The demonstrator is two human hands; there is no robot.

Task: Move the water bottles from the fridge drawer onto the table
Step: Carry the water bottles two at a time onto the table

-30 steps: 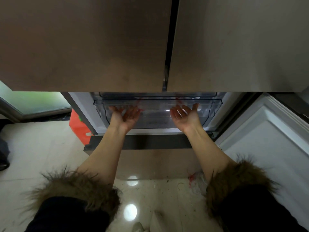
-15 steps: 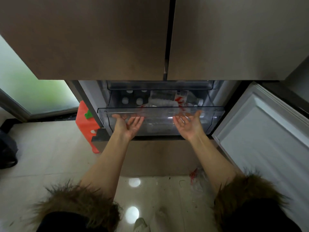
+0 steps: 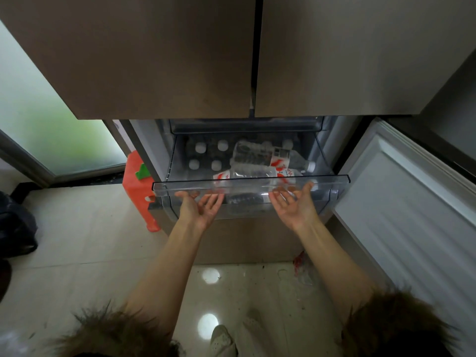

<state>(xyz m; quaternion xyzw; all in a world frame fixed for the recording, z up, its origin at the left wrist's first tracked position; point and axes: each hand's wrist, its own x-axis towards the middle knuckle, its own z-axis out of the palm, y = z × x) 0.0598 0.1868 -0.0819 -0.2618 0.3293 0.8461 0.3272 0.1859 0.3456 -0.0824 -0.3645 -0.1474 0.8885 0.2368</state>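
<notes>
Both palms are facing up, the left hand [image 3: 199, 206] and right hand [image 3: 293, 204] hooking fingers under the clear drawer front [image 3: 247, 185]. Behind it, water bottles [image 3: 257, 163] are lying and standing inside. Opening looks done; next comes reaching over for one.

Clear plastic fridge drawer [image 3: 251, 186] is standing pulled out below the shut upper doors, front rim level. Water bottles are sitting inside: four upright at rear left, white caps [image 3: 199, 148] showing from above. Three or so clear bottles [image 3: 253, 173] with red-and-white labels are lying on their sides at centre and right, one cap pointing right.
</notes>
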